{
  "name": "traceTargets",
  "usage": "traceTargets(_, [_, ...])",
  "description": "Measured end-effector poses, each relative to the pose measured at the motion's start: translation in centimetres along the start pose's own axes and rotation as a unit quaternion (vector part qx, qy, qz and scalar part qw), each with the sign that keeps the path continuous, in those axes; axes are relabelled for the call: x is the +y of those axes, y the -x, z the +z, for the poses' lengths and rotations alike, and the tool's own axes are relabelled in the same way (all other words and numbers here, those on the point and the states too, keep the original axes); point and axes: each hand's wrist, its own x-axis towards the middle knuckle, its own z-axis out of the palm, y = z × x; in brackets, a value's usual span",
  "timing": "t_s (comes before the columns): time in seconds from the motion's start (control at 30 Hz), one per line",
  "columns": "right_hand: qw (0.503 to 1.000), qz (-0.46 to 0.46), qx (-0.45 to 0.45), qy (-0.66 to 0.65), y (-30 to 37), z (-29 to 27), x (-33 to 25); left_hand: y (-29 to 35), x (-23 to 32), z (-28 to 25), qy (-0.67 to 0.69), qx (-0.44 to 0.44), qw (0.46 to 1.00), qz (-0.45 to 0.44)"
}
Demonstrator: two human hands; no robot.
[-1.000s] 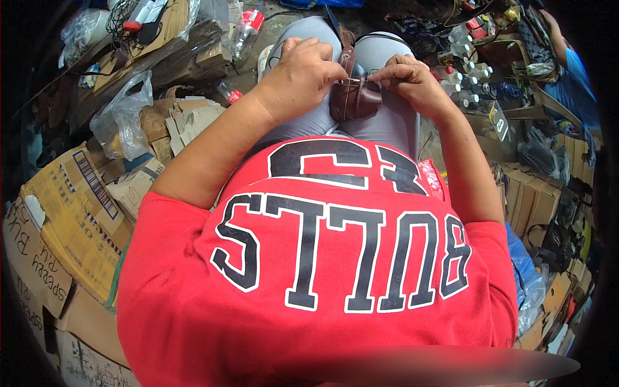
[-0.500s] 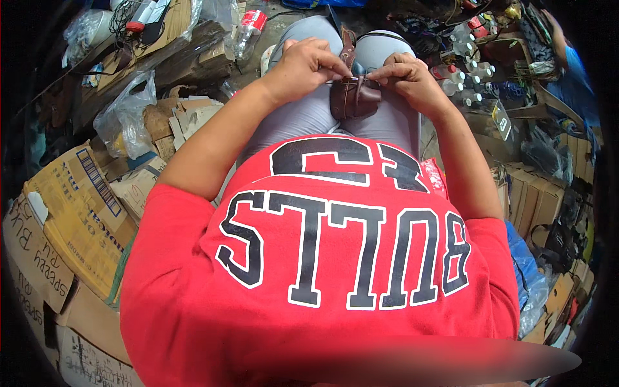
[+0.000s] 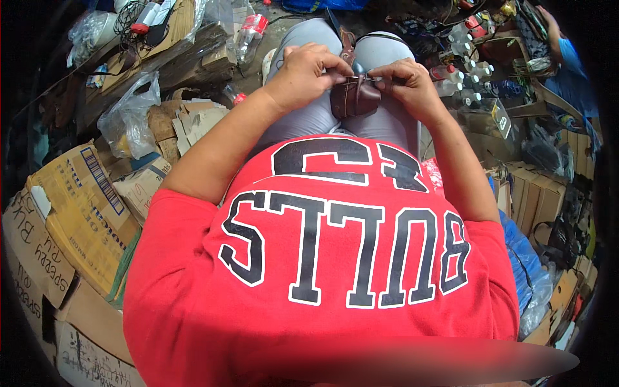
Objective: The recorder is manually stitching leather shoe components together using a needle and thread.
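View from above of a seated person in a red shirt (image 3: 335,258) and grey trousers (image 3: 316,116), both hands working at a small brown leather pouch (image 3: 354,97) that rests on the lap between the thighs. The left hand (image 3: 309,72) pinches the pouch's upper edge with thumb and fingertips; the right hand (image 3: 406,84) pinches the same edge from the other side, so both grasp the pouch. A brown strap (image 3: 348,42) runs from the pouch away between the knees. What the pouch contains cannot be told. On the ground to the person's left lie flattened cardboard boxes (image 3: 77,206), torn cardboard pieces (image 3: 187,122), and a clear plastic bag (image 3: 132,119) whose contents are indistinct. Near the top edge of the ground, beyond the left knee, lies a clear plastic bottle with a red cap (image 3: 248,32). To the person's right stands a group of small white-capped bottles (image 3: 467,71), with further cardboard boxes (image 3: 535,193) and a blue plastic bag (image 3: 525,264) closer to the body. Another person in a blue shirt (image 3: 570,71) is partly visible at the upper right corner.
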Motion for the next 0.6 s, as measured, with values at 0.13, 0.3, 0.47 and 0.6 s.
traceTargets(0.13, [0.998,0.038,0.019,-0.043,0.4,0.2,-0.7,-0.1,1.0,0.1,0.062,-0.006,0.993,-0.097])
traceTargets(0.3, [0.997,0.049,0.032,-0.041,0.4,0.1,-0.7,0.9,0.1,-0.1,-0.019,0.057,0.996,-0.067])
traceTargets(0.47, [0.998,0.047,0.039,-0.005,0.5,0.9,-0.8,0.9,0.7,0.4,-0.029,0.028,0.992,-0.116])
traceTargets(0.6, [0.997,0.055,0.044,0.013,0.4,1.4,-1.2,0.7,0.9,0.6,-0.030,-0.005,0.988,-0.149])
